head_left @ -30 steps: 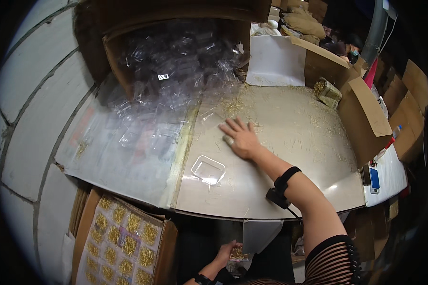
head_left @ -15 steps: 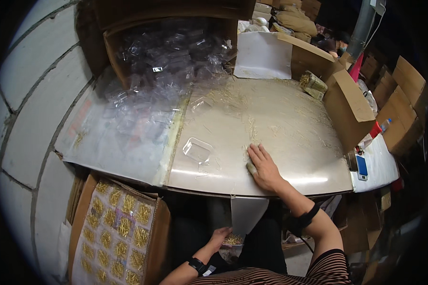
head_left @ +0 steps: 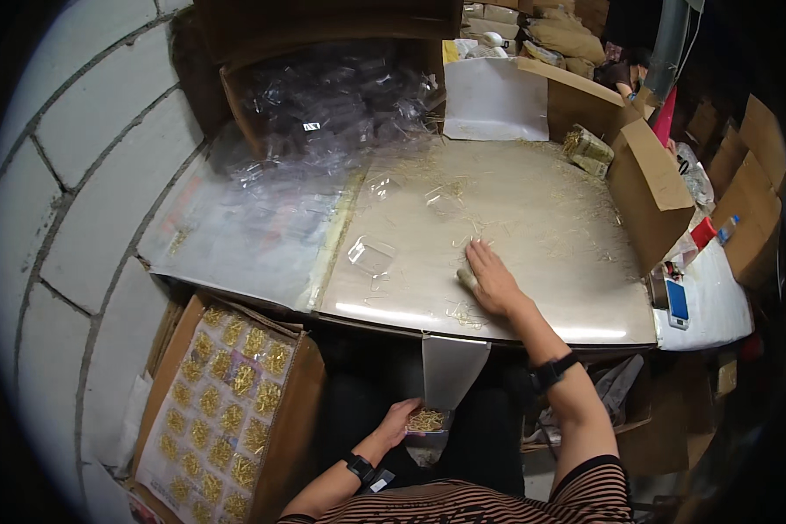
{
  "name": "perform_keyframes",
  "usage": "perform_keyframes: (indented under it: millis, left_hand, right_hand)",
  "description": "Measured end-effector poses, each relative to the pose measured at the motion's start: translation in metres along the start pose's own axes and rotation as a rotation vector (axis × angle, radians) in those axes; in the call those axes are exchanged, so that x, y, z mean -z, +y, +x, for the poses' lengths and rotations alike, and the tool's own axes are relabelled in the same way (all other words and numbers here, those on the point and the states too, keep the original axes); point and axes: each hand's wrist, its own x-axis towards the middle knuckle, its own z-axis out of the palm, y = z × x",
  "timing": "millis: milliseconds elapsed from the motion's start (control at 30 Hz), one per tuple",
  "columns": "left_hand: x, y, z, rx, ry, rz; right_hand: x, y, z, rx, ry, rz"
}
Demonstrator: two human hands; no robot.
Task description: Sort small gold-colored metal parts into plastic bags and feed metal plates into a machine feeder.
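Observation:
My right hand (head_left: 496, 281) lies palm down on the beige tabletop (head_left: 533, 210), fingers stretched out together, with a pale covering on its thumb. Thin gold-coloured pins (head_left: 463, 313) are scattered beside and beyond it. Below the table's front edge, my left hand (head_left: 400, 421) grips the side of a small clear plastic box (head_left: 438, 428) holding a heap of gold pins. That box sits under a white chute (head_left: 452, 371) hanging from the edge. An empty clear plastic box (head_left: 370, 256) rests on the table, left of my right hand.
Many clear boxes (head_left: 323, 113) spill from a large carton at the back left. At lower left, a cardboard carton (head_left: 275, 428) holds rows of pin-filled boxes (head_left: 221, 410). A cardboard barrier (head_left: 651, 188) borders the right side, near a blue-screened device (head_left: 677, 301). A block wall (head_left: 105, 183) stands left.
My right hand has moved slightly away from the front edge, leaving pins near that edge. The pin-filled box in my left hand shows more fully. The whole view has shifted a little.

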Motion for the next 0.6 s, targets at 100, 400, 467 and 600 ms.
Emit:
perform_keyframes:
  millis: [100, 400, 467, 600]
  left_hand:
    - [0.001, -0.004, -0.002, -0.026, 0.06, 0.035]
    - [-0.028, 0.008, 0.012, -0.014, 0.076, 0.01]
    - [-0.03, 0.007, 0.011, 0.01, 0.095, 0.034]
    - [-0.039, 0.003, 0.008, 0.022, 0.065, 0.065]
  right_hand:
    - [-0.002, -0.03, -0.026, 0.098, -0.069, 0.081]
    - [-0.027, -0.109, -0.078, -0.03, 0.183, -0.017]
    - [-0.017, -0.118, -0.102, -0.05, 0.178, 0.031]
    - [0.026, -0.117, -0.15, 0.0, 0.238, 0.314]
